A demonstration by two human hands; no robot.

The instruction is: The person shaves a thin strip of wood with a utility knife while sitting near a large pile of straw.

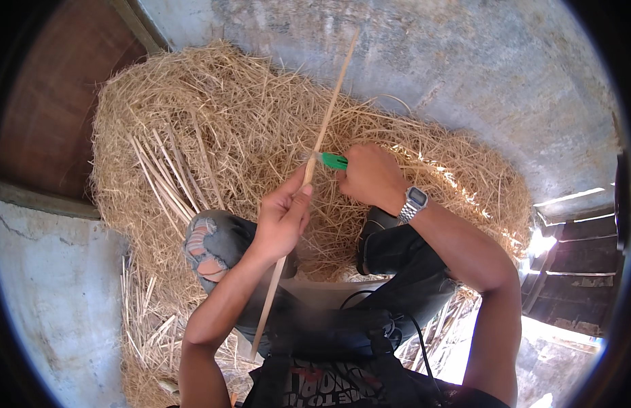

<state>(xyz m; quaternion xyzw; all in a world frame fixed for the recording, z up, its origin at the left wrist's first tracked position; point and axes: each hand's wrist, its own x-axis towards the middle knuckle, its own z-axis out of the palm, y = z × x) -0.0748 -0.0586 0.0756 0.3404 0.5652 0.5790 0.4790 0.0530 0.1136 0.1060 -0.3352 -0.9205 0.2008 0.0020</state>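
Note:
A long, thin strip of pale wood, looking like split bamboo (332, 102), slants across the middle, its narrow tip at the far end and its lower end by my lap. My left hand (285, 217) is closed around it near its middle, thumb on top. In my right hand (375, 178), a green-handled utility knife (334, 161) is gripped in the fist. The knife's front end meets the strip just beyond my left fingers; the blade itself is barely visible. A silver digital watch (415, 201) is on my right wrist.
Below the hands lies a big heap of straw (227, 102). Several similar strips (162, 173) rest on it at left, by my knee in torn jeans (210, 248). A weathered grey wall (451, 61) stands behind, a brown panel (57, 102) at far left, dark slats (577, 265) at right.

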